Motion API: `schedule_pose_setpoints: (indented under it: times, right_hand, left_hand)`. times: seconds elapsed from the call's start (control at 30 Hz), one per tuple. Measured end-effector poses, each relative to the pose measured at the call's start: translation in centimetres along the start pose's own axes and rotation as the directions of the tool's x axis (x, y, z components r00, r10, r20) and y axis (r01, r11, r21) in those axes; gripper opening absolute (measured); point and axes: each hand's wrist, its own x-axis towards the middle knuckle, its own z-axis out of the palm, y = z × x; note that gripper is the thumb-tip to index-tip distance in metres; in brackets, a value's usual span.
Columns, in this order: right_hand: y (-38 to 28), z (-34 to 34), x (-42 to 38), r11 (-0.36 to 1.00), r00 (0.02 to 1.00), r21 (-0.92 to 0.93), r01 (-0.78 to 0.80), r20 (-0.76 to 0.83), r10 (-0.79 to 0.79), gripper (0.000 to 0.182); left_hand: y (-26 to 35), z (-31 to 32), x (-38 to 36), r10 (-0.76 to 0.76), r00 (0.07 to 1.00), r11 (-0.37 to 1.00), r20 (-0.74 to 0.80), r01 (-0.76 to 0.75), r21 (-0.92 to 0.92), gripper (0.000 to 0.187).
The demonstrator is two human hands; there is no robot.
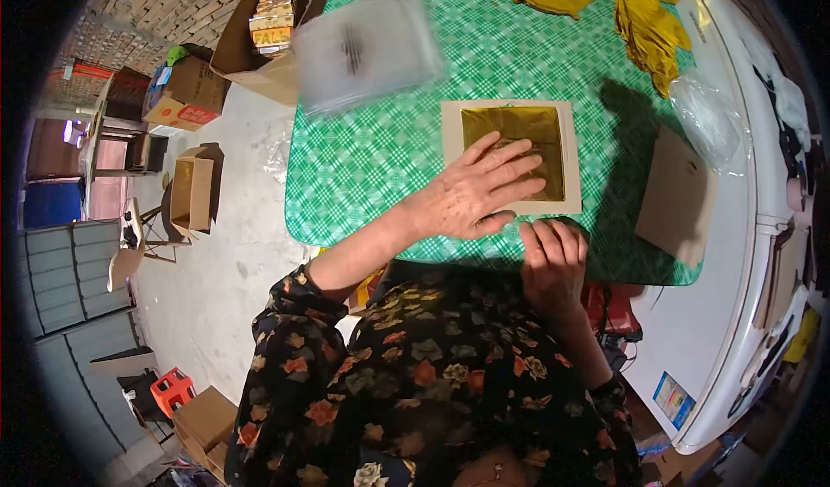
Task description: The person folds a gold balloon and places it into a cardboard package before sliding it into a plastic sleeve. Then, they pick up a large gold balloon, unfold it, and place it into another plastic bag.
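My left hand lies with its fingers spread on a folded gold foil sheet. That foil rests on a beige card, whose border shows around it. Close to the card's lower right corner, at the table's front edge, is my right hand. Its fingers are bent and close together, and whatever may be under them is hidden. A blurred stack of clear plastic packs is at the table's upper left.
The table has a green checked cloth. Gold foil, a clear plastic bag and another beige card lie to the right, beside a white appliance. Cardboard boxes stand left of the table.
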Motion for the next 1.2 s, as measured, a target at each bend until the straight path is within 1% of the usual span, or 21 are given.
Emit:
schedule_pose_setpoints:
  times: [0.1, 0.23, 0.4, 0.5, 0.57, 0.6, 0.7, 0.73, 0.77, 0.83, 0.87, 0.97, 1.0, 1.03, 1.1, 1.2]
  right_hand:
    - [0.3, 0.0, -0.1, 1.000, 1.000, 0.016, 0.012, -0.004, -0.012, 0.043]
    - [0.3, 0.0, 0.0, 1.000, 0.999, 0.019, 0.018, -0.028, -0.018, 0.044]
    - [0.5, -0.1, -0.1, 0.999, 1.000, 0.045, 0.020, -0.015, -0.019, 0.048]
    - [0.5, -0.1, -0.3, 0.997, 1.000, 0.069, 0.015, -0.011, -0.014, 0.051]
    - [0.5, -0.1, -0.3, 0.998, 1.000, 0.066, 0.012, -0.010, -0.011, 0.053]
    - [0.2, -0.5, 0.0, 0.997, 1.000, 0.070, -0.014, 0.013, 0.013, 0.050]
    - [0.0, -0.4, 0.1, 0.998, 0.998, 0.040, -0.055, 0.032, 0.054, 0.045]
    - [-0.2, -0.6, 0.6, 0.998, 0.998, 0.017, -0.060, 0.010, 0.060, 0.039]
    - [-0.2, -0.5, 0.5, 0.998, 0.998, -0.009, -0.057, 0.000, 0.057, 0.036]
    - [-0.2, -0.3, 0.5, 0.999, 0.999, -0.035, -0.041, -0.018, 0.041, 0.035]
    - [-0.1, -0.3, 0.4, 0.999, 0.999, -0.021, -0.038, -0.033, 0.037, 0.035]
    - [-0.1, -0.4, 0.3, 0.999, 0.997, -0.024, -0.042, -0.073, 0.040, 0.035]
    - [0.2, -0.7, 0.1, 0.999, 0.995, 0.012, -0.044, -0.086, 0.045, 0.036]
    - [0.6, -0.9, 0.1, 0.999, 0.991, 0.011, -0.048, -0.125, 0.049, 0.036]
    - [1.7, -1.5, 0.0, 0.993, 0.973, -0.053, -0.106, -0.209, 0.093, 0.035]
    - [3.1, -3.3, -0.6, 0.980, 0.987, -0.134, -0.150, -0.079, 0.140, 0.034]
  left_hand:
    - [-0.1, 0.1, 0.1, -0.046, 0.999, 0.999, 0.015, 0.046, -0.023, 0.061]
    - [-0.2, 0.1, 0.1, -0.047, 0.999, 0.998, 0.006, 0.047, -0.036, 0.061]
    - [-0.1, -0.1, 0.4, -0.058, 0.998, 0.997, -0.002, 0.058, -0.053, 0.064]
    - [-0.1, 0.0, 0.5, -0.055, 0.998, 0.997, -0.012, 0.054, -0.049, 0.066]
    - [0.0, -0.1, 0.7, -0.041, 0.999, 0.999, 0.006, 0.041, 0.013, 0.068]
    - [0.1, -0.3, 0.8, -0.033, 0.999, 0.999, 0.017, 0.032, 0.042, 0.069]
    - [0.8, -0.7, 1.6, -0.042, 0.999, 0.999, 0.025, 0.043, -0.009, 0.071]
    - [0.5, -0.2, 2.0, -0.028, 0.999, 0.999, 0.032, 0.027, 0.026, 0.075]
    - [0.6, 0.1, 2.5, -0.036, 0.999, 0.999, 0.014, 0.036, 0.021, 0.075]
    - [0.7, 0.5, 3.6, -0.081, 0.997, 0.995, 0.011, 0.080, 0.063, 0.074]
    - [0.4, 1.1, 3.9, -0.102, 0.995, 0.992, 0.003, 0.101, 0.079, 0.070]
    - [0.3, 2.3, 4.0, -0.148, 0.988, 0.968, 0.046, 0.135, 0.213, 0.068]
    - [0.2, 2.4, 4.0, -0.149, 0.987, 0.966, 0.064, 0.132, 0.221, 0.066]
    - [0.3, 2.4, 4.2, -0.150, 0.986, 0.965, 0.071, 0.130, 0.229, 0.066]
    - [0.5, 2.3, 4.2, -0.160, 0.983, 0.960, 0.087, 0.135, 0.244, 0.066]
    - [0.4, 2.4, 4.2, -0.157, 0.983, 0.953, 0.093, 0.126, 0.275, 0.066]
